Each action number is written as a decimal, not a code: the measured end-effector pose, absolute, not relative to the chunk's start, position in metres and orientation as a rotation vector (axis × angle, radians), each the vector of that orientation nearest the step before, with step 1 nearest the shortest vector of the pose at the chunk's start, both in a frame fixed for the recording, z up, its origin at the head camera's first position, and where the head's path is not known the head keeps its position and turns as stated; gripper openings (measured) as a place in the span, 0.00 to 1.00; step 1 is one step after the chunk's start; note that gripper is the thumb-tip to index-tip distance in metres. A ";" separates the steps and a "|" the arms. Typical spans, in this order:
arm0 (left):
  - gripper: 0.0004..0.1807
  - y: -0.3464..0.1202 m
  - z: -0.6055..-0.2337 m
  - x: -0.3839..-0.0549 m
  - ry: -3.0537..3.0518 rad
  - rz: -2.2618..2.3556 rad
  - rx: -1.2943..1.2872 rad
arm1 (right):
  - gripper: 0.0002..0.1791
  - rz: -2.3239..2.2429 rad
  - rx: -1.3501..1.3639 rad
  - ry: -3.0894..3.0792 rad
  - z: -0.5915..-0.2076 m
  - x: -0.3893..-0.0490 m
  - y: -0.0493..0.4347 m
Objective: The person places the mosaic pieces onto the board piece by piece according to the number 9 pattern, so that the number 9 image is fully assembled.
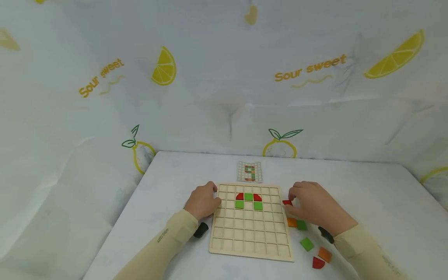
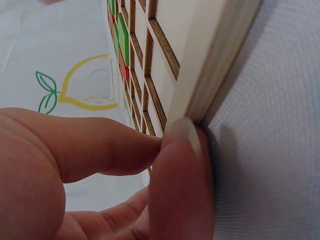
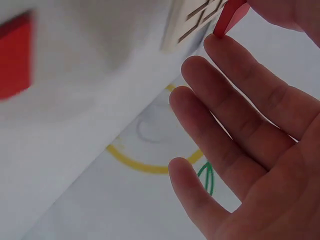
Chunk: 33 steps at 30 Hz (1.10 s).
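A square wooden grid board (image 1: 250,236) lies on the white-covered table. In its upper rows sit two red quarter-round tiles (image 1: 257,197) and several green square tiles (image 1: 239,204). At the board's left edge my left hand (image 1: 201,203) grips the rim, with fingertips (image 2: 182,137) against the wood in the left wrist view. Beyond the right edge, my right hand (image 1: 312,203) pinches a red tile (image 3: 231,17) between thumb and index finger. Its other fingers (image 3: 220,135) are extended. The held tile's full outline is hidden by the fingers.
Loose tiles lie right of the board: an orange one (image 1: 292,222) beside a green one (image 1: 301,224), then another green (image 1: 307,244), another orange (image 1: 325,254) and a red one (image 1: 318,263). Behind the board lies a pattern card (image 1: 258,175). A lemon-printed sheet (image 1: 224,62) hangs at the back.
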<state>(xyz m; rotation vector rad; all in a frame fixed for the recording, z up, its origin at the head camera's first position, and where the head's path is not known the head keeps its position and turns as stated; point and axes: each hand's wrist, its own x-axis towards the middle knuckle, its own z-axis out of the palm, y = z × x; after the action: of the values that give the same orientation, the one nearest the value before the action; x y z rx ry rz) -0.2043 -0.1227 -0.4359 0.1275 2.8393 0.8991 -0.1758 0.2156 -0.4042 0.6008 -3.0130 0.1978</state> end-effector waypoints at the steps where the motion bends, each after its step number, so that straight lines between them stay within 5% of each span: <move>1: 0.19 -0.123 -0.436 -0.204 2.840 0.900 0.127 | 0.12 0.194 0.621 -3.003 -0.404 -0.178 0.206; 25: 0.19 -0.124 -0.436 -0.207 2.835 0.906 0.127 | 0.23 0.028 0.771 -2.875 -0.420 -0.181 0.091; 33: 0.19 -0.124 -0.433 -0.205 2.838 0.898 0.123 | 0.19 -0.001 0.798 -2.845 -0.426 -0.176 0.080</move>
<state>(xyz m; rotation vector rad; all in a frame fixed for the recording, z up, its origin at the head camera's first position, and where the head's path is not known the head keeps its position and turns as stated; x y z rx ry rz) -0.2053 -0.1235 -0.4334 0.1227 2.8379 0.8981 -0.1763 0.0802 -0.4263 0.7984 -2.8449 -0.0013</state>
